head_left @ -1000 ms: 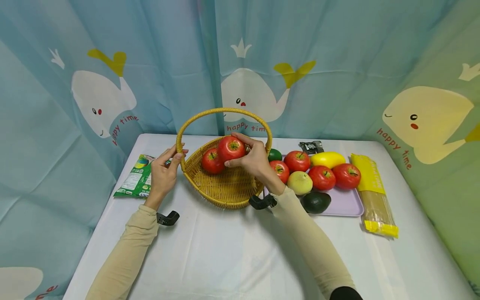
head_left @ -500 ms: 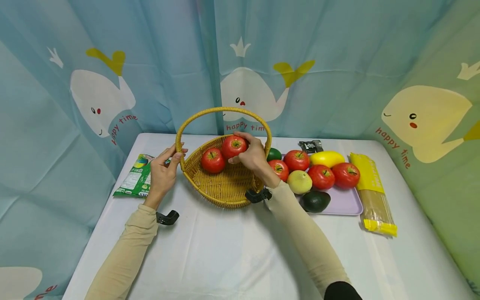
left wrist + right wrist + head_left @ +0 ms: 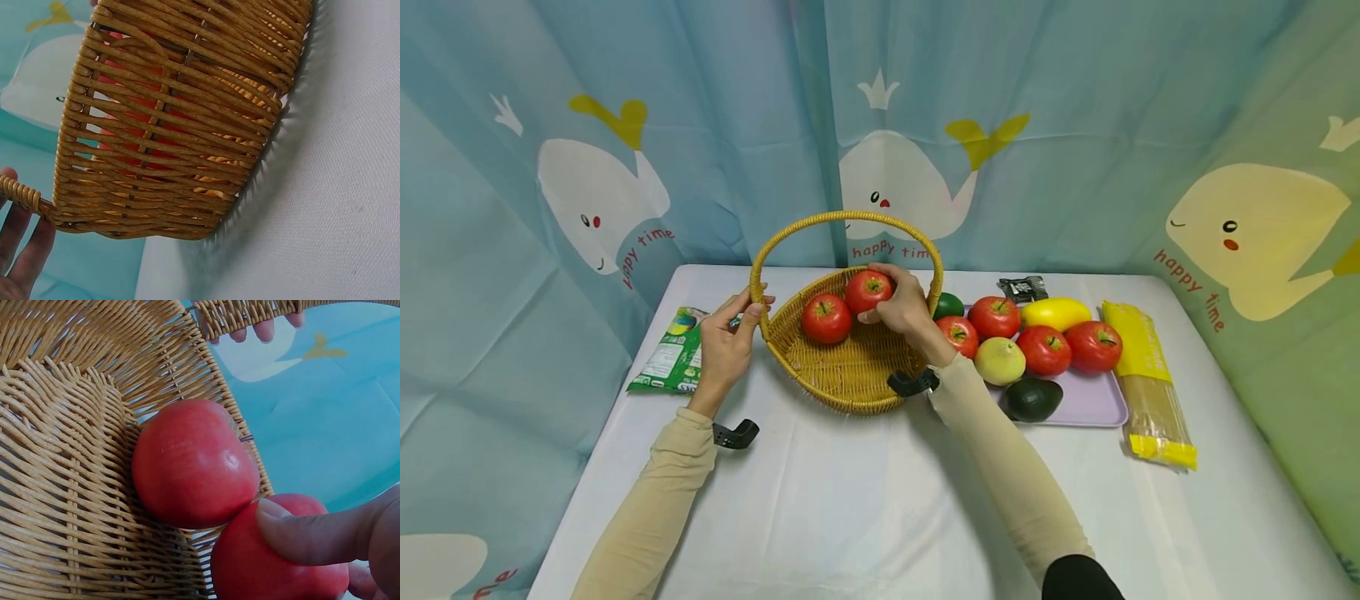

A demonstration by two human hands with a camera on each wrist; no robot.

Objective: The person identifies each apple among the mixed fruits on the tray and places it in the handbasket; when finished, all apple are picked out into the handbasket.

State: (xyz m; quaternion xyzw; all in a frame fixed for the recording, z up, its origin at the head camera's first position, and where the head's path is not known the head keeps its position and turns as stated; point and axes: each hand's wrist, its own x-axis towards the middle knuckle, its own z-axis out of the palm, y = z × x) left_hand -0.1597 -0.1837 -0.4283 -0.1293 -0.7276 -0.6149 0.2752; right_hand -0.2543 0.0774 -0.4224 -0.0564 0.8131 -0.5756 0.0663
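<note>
A yellow-brown wicker basket (image 3: 850, 379) with a tall arched handle stands on the white table. My left hand (image 3: 725, 346) grips the left foot of that handle; in the left wrist view its fingers (image 3: 31, 253) curl round the wrapped cane. Inside the basket, my right hand (image 3: 904, 308) holds a red apple (image 3: 868, 290) at the far side, thumb laid across it in the right wrist view. A second red apple (image 3: 827, 318) lies in the basket just left of it, and the two touch (image 3: 194, 464).
Right of the basket, a lilac tray (image 3: 1093, 404) bears several red apples (image 3: 1043, 350), a pale green round fruit (image 3: 1000, 361), an avocado (image 3: 1032, 400) and a yellow mango-like fruit (image 3: 1056, 314). Beyond lies a yellow noodle packet (image 3: 1150, 387). A green snack bag (image 3: 672, 354) lies at left.
My right hand has lowered its apple into the basket, slightly rightward, beside the other apple. The left hand keeps its hold on the handle.
</note>
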